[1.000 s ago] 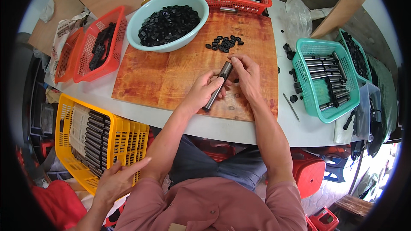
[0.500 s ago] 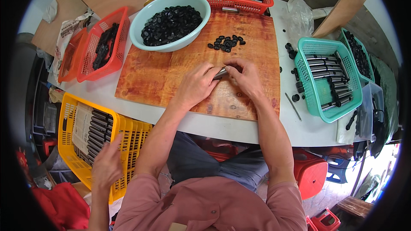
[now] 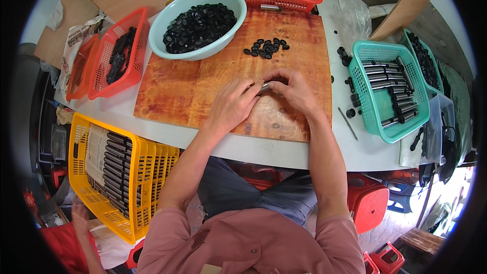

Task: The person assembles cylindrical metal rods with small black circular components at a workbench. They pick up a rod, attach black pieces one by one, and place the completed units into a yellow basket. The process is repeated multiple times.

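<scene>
Over a brown wooden board [image 3: 187, 91], my left hand [image 3: 234, 104] is closed round a short silver metal tube [image 3: 264, 88]. My right hand [image 3: 290, 90] pinches the tube's other end, and the fingers of both hands hide most of it. Whether a small part sits at the right fingertips cannot be made out. Just beyond the hands lies a loose group of small black oval plugs [image 3: 267, 48]. Many more black plugs fill a pale blue basin [image 3: 200, 28] at the board's far left.
A red basket [image 3: 315, 2] of tubes stands behind. Red baskets [image 3: 143, 35] with black parts are on the left, a green basket [image 3: 374, 116] of tubes on the right. Near it lies a thin metal rod [image 3: 348, 124]. A yellow crate [image 3: 134, 182] sits lower left, beside another person's hand [image 3: 79, 217].
The other person's hand has moved away from the yellow crate's front, down and to the left. My hands stay on the tube, with only a slight shift of the fingers.
</scene>
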{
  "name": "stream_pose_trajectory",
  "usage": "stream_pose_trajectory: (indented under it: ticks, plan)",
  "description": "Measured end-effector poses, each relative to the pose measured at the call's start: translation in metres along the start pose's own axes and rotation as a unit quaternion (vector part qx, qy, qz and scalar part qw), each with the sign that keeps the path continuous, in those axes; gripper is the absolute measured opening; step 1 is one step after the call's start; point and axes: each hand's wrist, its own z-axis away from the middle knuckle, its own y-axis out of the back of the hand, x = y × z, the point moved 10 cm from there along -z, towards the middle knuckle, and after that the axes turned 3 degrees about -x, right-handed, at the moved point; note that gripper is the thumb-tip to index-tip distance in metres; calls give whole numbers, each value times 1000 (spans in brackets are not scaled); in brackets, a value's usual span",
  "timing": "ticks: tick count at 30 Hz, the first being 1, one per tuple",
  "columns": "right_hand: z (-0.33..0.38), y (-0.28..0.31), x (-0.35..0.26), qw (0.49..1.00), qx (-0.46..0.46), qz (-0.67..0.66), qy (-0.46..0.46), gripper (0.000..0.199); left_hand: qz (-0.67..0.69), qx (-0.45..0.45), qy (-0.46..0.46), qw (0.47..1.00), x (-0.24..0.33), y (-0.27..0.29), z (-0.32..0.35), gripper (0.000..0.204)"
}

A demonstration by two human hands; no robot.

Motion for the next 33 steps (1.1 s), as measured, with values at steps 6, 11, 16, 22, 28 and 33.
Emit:
stream_pose_trajectory:
  ticks: [6, 11, 16, 22, 28, 33]
  plan:
    - [5, 2, -4, 1000, -23, -6, -11, 19, 7, -7, 8, 1000, 2, 0, 1, 36]
    - [5, 3, -9, 999, -20, 30, -29, 20, 48, -41, 82, 995, -15, -9, 4, 25]
    - [2, 5, 1, 998, -15, 14, -58, 16, 66, -66, 93, 991, -17, -9, -2, 22]
    - [-35, 6, -18, 945, 67, 314, -61, 29, 72, -108, 122, 984, -28, -18, -7, 21]
    - [-53, -9, -23, 919, 125, 369, -65, 29, 104, -100, 104, 984, -23, -13, -11, 22]
    - [-47, -11, -27, 890, 202, 409, -5, 27, 89, -74, 110, 987, -20, -9, -9, 23]
